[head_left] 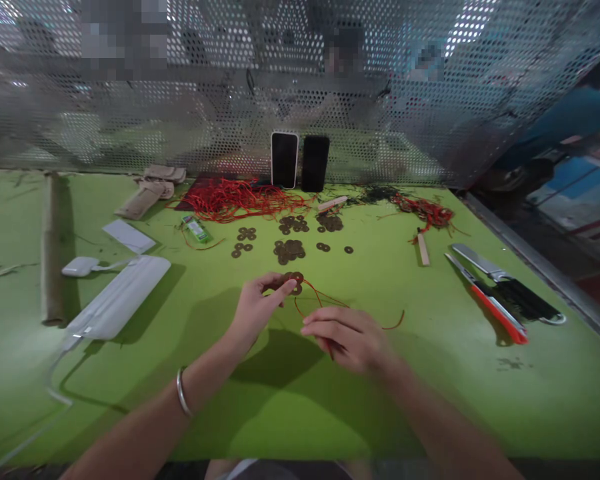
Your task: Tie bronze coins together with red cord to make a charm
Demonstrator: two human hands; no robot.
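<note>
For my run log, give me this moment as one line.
left hand: pinching coins on red string | right hand: holding string | loose coins behind | green table

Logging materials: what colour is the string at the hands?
Red string, clearest in the head view.

Two phones (300, 161) against the mesh screen (130, 120), orange-handled scissors (487, 300), white power bank (117, 297)

Left hand (255, 308) pinching, right hand (347, 337) curled beside it
</note>
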